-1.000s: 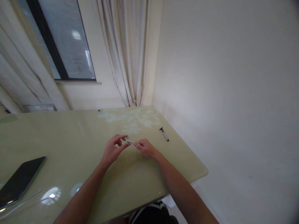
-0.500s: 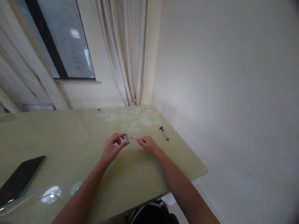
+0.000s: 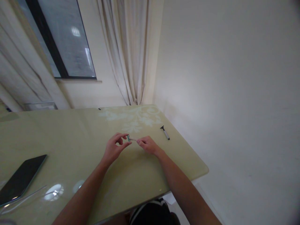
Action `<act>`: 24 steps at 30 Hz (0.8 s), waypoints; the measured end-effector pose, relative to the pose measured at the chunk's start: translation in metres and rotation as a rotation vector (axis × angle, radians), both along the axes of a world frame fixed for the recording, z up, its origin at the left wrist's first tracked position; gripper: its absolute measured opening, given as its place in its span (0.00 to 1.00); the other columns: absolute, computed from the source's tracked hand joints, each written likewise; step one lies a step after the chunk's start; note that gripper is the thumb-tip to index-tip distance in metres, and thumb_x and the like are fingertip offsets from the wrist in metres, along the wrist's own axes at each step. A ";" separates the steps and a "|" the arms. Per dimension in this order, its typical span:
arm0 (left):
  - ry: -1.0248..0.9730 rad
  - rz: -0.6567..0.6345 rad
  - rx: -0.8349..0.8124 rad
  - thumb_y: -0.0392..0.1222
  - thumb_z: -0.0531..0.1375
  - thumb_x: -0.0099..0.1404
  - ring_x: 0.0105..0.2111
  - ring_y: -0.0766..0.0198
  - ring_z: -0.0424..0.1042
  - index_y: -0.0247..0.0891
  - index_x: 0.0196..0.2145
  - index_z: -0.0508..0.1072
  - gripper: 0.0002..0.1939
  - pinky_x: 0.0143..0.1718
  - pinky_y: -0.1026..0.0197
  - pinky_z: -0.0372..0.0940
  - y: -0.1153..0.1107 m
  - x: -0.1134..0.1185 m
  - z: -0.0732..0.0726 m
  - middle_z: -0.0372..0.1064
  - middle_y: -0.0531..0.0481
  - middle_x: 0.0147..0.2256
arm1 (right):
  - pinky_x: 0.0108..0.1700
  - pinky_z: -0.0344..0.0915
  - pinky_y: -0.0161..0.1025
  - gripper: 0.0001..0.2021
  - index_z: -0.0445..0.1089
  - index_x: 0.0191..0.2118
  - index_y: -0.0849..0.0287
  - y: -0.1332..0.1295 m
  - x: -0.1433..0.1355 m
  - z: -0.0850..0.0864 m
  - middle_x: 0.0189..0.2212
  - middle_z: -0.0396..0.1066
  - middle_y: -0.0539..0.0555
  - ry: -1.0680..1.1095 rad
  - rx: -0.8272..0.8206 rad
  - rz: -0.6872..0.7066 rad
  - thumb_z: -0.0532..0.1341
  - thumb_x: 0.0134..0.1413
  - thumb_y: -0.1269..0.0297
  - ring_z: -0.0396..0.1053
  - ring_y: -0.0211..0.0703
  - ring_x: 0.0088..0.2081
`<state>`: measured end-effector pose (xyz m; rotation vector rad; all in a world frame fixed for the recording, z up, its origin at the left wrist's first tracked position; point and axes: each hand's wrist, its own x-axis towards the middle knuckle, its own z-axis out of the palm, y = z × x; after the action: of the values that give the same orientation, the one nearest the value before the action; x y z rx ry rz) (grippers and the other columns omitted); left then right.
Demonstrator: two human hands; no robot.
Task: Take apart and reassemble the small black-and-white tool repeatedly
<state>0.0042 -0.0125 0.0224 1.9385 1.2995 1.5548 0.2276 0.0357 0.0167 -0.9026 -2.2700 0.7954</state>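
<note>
Between the thumb and fingers of my left hand (image 3: pixel 115 146) is a small, narrow teal-and-dark piece (image 3: pixel 128 138), held by its two ends above the table. My right hand (image 3: pixel 147 144) pinches a thin, light-coloured stick-like tool (image 3: pixel 133 139), whose tip meets the side of the small piece. Whether the two are joined or only touching, I cannot tell. Beyond my right hand, a razor (image 3: pixel 165 133) with a grey handle and black head lies on the table.
The glossy yellow-green table (image 3: pixel 70 134) has its right edge beside a white wall. A dark tablet (image 3: pixel 22 178) lies at the left, near a clear cable-like strand (image 3: pixel 28 197). A small black item (image 3: pixel 99 109) lies by the far edge. Curtains hang behind.
The small piece in my left hand has moved slightly right, closing the gap to the tool's tip. The tool's tip now meets it. My right hand is almost unmoved.
</note>
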 end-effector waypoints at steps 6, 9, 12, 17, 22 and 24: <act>0.013 0.004 -0.006 0.52 0.71 0.59 0.25 0.69 0.66 0.42 0.45 0.80 0.19 0.30 0.63 0.68 -0.001 -0.001 -0.001 0.73 0.52 0.33 | 0.29 0.42 0.37 0.25 0.54 0.21 0.58 -0.001 -0.003 0.001 0.19 0.50 0.45 0.002 0.019 -0.040 0.49 0.66 0.48 0.50 0.34 0.23; 0.018 -0.001 -0.012 0.52 0.71 0.58 0.25 0.69 0.66 0.42 0.44 0.80 0.18 0.30 0.63 0.68 -0.001 0.000 0.001 0.73 0.52 0.33 | 0.29 0.42 0.37 0.25 0.53 0.21 0.57 0.001 -0.001 -0.001 0.19 0.49 0.45 0.001 0.004 -0.036 0.48 0.66 0.47 0.49 0.34 0.23; 0.013 0.012 -0.011 0.53 0.70 0.58 0.24 0.69 0.66 0.42 0.44 0.80 0.19 0.29 0.63 0.67 -0.002 0.000 0.002 0.73 0.52 0.34 | 0.29 0.41 0.37 0.25 0.52 0.21 0.57 0.002 0.000 -0.001 0.19 0.48 0.45 -0.016 -0.026 0.019 0.49 0.65 0.47 0.48 0.34 0.23; 0.022 -0.007 -0.009 0.52 0.71 0.59 0.25 0.69 0.66 0.42 0.45 0.80 0.19 0.30 0.63 0.67 -0.001 -0.001 -0.001 0.73 0.52 0.34 | 0.29 0.41 0.38 0.26 0.53 0.21 0.57 0.000 -0.002 0.000 0.19 0.49 0.45 -0.012 -0.009 -0.012 0.48 0.66 0.46 0.49 0.34 0.24; 0.028 -0.005 0.000 0.52 0.70 0.59 0.25 0.68 0.66 0.43 0.45 0.80 0.18 0.31 0.63 0.68 0.000 -0.003 -0.001 0.72 0.52 0.34 | 0.28 0.42 0.38 0.26 0.52 0.20 0.57 0.002 -0.001 -0.003 0.19 0.48 0.46 0.019 -0.026 -0.018 0.48 0.66 0.46 0.48 0.34 0.23; 0.030 0.005 0.005 0.52 0.70 0.59 0.25 0.68 0.67 0.43 0.45 0.80 0.18 0.31 0.63 0.67 0.000 -0.004 0.000 0.72 0.52 0.34 | 0.28 0.42 0.37 0.25 0.52 0.20 0.57 0.002 -0.001 -0.005 0.19 0.48 0.45 0.019 -0.045 0.014 0.49 0.65 0.47 0.48 0.34 0.23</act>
<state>0.0005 -0.0128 0.0227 1.9698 1.3154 1.5383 0.2264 0.0373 0.0119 -0.8967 -2.2523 0.8607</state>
